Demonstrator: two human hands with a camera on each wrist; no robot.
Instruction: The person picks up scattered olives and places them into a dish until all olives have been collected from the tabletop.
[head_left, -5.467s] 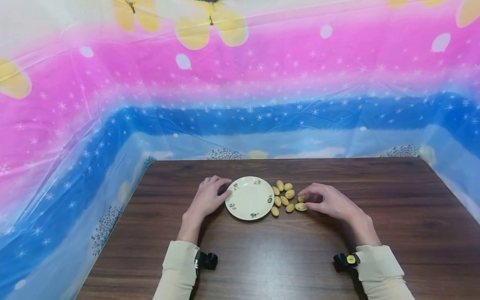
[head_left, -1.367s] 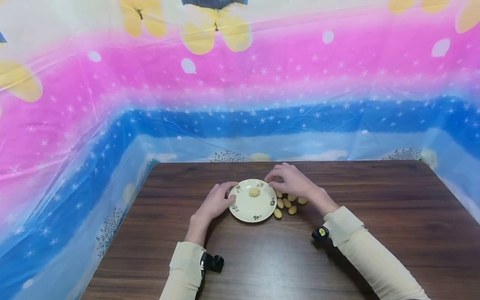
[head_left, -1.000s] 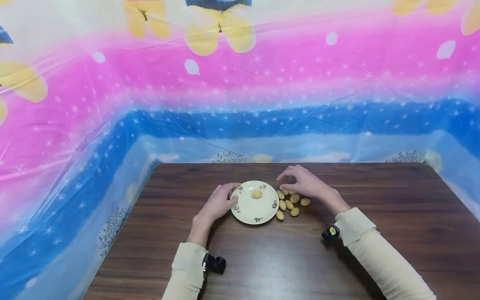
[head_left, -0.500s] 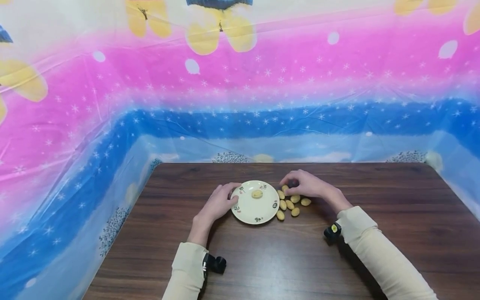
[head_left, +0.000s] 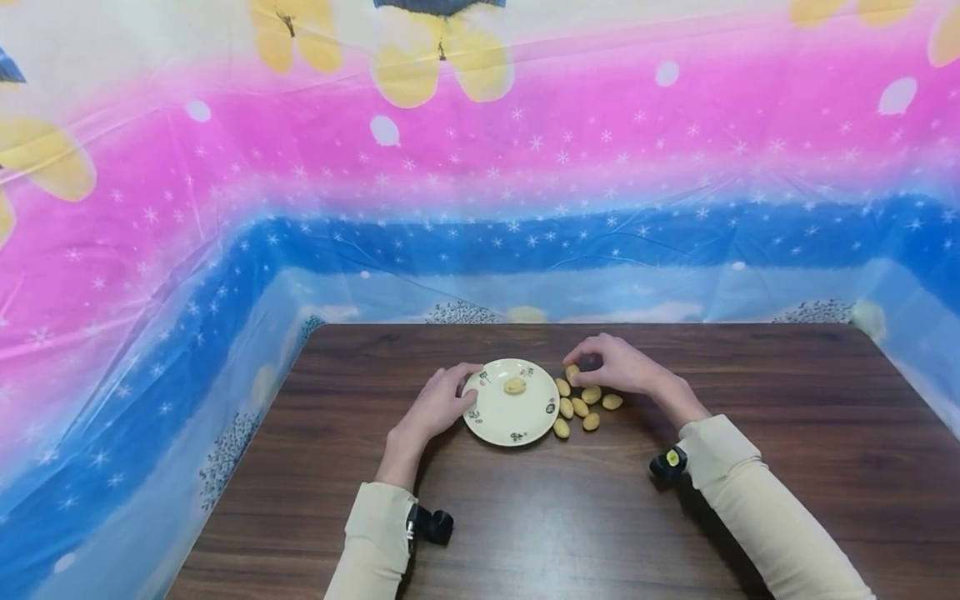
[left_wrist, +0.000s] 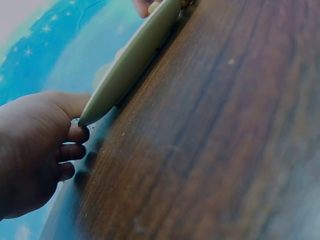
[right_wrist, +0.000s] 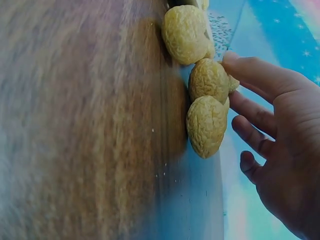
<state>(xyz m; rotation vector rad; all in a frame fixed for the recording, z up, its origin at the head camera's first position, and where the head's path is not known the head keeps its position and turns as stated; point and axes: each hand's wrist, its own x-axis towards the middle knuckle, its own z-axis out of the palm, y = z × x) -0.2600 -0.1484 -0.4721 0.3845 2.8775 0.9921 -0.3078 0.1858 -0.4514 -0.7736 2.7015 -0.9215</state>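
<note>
A round cream plate [head_left: 510,421] with small printed motifs lies on the table, and one small yellow potato [head_left: 515,385] rests towards its far side. My left hand [head_left: 438,402] holds the plate's left rim; the left wrist view has the thumb over the edge and the other fingers below. To the right of the plate, my right hand [head_left: 618,365] pinches another small potato [head_left: 572,373] between thumb and fingertips, at the far side of a loose group. Up close in the right wrist view, the potatoes [right_wrist: 207,125] have wrinkled skin and partly hide the pinched one.
Several loose potatoes [head_left: 580,407] lie close against the plate's right side. The dark wood-grain table [head_left: 540,517] has rounded far corners. A pink and blue patterned cloth [head_left: 480,242] hangs behind it and along the sides. Each wrist wears a small black camera [head_left: 435,527].
A potato has come onto the plate. My right hand moved from the group's right end to the plate, then back to the group's far side, where it took hold of another potato. My left hand stayed.
</note>
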